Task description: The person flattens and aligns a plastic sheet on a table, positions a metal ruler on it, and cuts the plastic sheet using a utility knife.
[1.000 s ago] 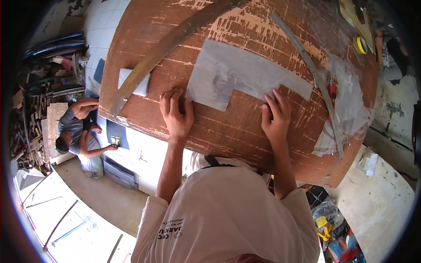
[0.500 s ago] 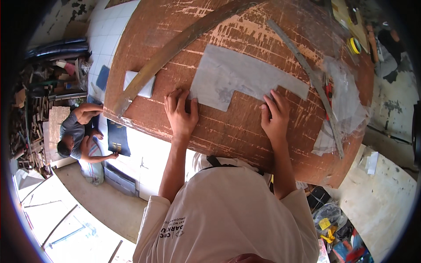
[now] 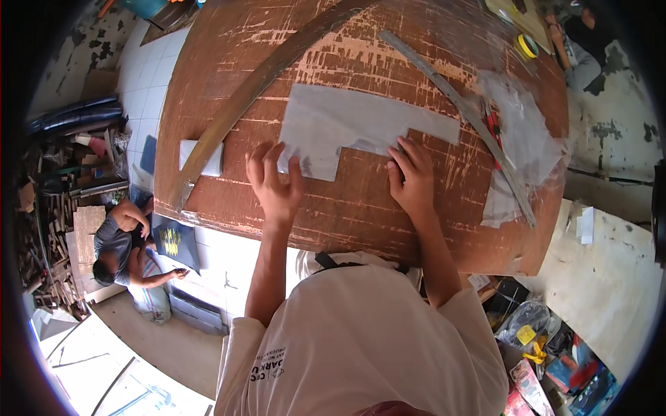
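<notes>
A thin, greyish, see-through plastic sheet [image 3: 374, 118] with a stepped lower edge lies flat on the worn brown wooden table [image 3: 347, 222]. My left hand [image 3: 275, 184] is at its lower left corner, fingers bent and apart, the thumb over the sheet. At the notch in the lower edge, my right hand [image 3: 414, 177] rests with its fingers spread and the fingertips by the sheet's edge. Neither hand grasps anything that I can make out.
A long metal strip [image 3: 257, 76] crosses the table on the left, over a pale flat pad [image 3: 211, 158]. To the right lie a narrow grey bar [image 3: 451, 97], a red cutter [image 3: 492, 125], crumpled clear plastic [image 3: 527, 132] and yellow tape [image 3: 528, 46]. A person [image 3: 125, 239] handles a dark sheet [image 3: 175, 244].
My view has shifted, so the table and sheet appear farther left. My left thumb now lies over the sheet's corner instead of beside it. The person's dark sheet has turned.
</notes>
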### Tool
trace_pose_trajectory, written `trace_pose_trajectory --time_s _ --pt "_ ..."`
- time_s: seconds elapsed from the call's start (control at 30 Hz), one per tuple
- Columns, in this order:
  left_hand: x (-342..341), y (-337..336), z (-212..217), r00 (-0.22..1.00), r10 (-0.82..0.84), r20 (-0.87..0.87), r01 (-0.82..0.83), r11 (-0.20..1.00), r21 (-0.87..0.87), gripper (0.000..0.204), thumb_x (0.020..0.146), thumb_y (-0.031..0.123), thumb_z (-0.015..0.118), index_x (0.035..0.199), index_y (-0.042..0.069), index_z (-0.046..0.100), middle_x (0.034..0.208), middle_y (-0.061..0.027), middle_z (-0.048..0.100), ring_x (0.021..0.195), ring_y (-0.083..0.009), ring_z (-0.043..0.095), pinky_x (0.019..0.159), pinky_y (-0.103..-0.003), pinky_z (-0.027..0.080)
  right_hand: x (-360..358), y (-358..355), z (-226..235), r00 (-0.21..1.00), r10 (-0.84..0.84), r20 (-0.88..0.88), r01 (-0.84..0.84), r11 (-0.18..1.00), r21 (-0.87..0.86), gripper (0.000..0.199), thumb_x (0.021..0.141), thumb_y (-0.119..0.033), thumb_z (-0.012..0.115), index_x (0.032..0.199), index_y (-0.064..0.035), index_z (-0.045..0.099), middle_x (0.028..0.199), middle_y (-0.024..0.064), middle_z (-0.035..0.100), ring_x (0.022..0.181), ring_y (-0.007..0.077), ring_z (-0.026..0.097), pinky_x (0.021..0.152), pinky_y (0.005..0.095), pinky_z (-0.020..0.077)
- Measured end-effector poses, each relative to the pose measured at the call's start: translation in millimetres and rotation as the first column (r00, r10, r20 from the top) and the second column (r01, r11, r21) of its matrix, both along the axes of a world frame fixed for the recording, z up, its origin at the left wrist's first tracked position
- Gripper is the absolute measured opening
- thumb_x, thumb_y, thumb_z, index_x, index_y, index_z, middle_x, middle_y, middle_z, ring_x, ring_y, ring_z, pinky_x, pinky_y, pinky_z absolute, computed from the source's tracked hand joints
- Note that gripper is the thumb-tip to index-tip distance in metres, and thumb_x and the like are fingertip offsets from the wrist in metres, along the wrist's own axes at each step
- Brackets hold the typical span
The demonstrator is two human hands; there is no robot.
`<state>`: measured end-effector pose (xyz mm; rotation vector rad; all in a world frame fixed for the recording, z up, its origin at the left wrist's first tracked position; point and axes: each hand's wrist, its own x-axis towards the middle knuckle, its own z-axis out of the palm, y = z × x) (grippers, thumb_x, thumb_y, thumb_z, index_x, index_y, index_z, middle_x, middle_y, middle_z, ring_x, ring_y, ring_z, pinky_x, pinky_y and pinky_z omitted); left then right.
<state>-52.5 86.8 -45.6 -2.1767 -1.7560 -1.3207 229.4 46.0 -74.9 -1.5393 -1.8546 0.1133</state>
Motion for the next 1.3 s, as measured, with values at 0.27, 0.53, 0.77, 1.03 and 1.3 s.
trace_pose_trajectory --time_s 0.27,0.53,0.77,1.03,1.3 --pt "-26 103 -18 0.960 -0.264 0.091 0.272 0.959 -0.084 0.018 0.090 0.007 0.068 0.106 0.003 0.076 0.111 -0.0153 0.073 0.098 -0.0361 0.071 0.088 -0.044 0.058 -2 -2 1 1.000 -0.004 -0.010 0.004 1.000 -0.012 0.027 0.091 -0.009 0.069 0.118 -0.0058 0.074 0.135 0.0153 0.065 0.128 0.0385 0.060 0.114 0.0585 0.0434" --pt "-32 108 -36 0.958 -0.286 0.033 0.288 0.951 -0.115 0.017 0.089 0.011 0.072 0.103 0.004 0.077 0.111 -0.0122 0.072 0.104 -0.0335 0.069 0.092 -0.043 0.055 -1 -3 1 0.999 -0.033 0.013 0.034 0.999 -0.035 0.025 0.093 -0.011 0.068 0.118 -0.0068 0.074 0.137 0.0144 0.065 0.132 0.0370 0.059 0.117 0.0582 0.0415" --pt "-34 107 -35 0.964 -0.265 0.004 0.264 0.957 -0.123 0.016 0.089 0.011 0.072 0.103 0.004 0.078 0.111 -0.0115 0.072 0.106 -0.0337 0.068 0.094 -0.044 0.054 -2 -2 0 1.000 -0.026 0.008 0.026 0.998 -0.055 0.026 0.094 -0.011 0.068 0.119 -0.0072 0.074 0.139 0.0141 0.064 0.133 0.0366 0.058 0.117 0.0579 0.0408" --pt "-34 108 -33 0.959 -0.284 0.003 0.283 0.953 -0.107 0.016 0.089 0.010 0.072 0.103 0.004 0.077 0.111 -0.0116 0.072 0.106 -0.0332 0.069 0.093 -0.043 0.055 -2 -2 -1 1.000 -0.024 0.017 0.024 0.998 -0.053 0.027 0.094 -0.010 0.068 0.120 -0.0076 0.073 0.139 0.0136 0.064 0.133 0.0363 0.057 0.117 0.0576 0.0405" --pt "-33 107 -36 0.967 -0.232 0.106 0.246 0.958 -0.148 0.017 0.090 0.012 0.073 0.106 0.006 0.078 0.111 -0.0119 0.072 0.102 -0.0330 0.070 0.090 -0.041 0.057 0 -1 -1 0.998 -0.032 0.045 0.035 0.996 -0.082 0.029 0.093 -0.006 0.070 0.122 -0.0101 0.073 0.139 0.0117 0.064 0.133 0.0344 0.057 0.117 0.0561 0.0412"
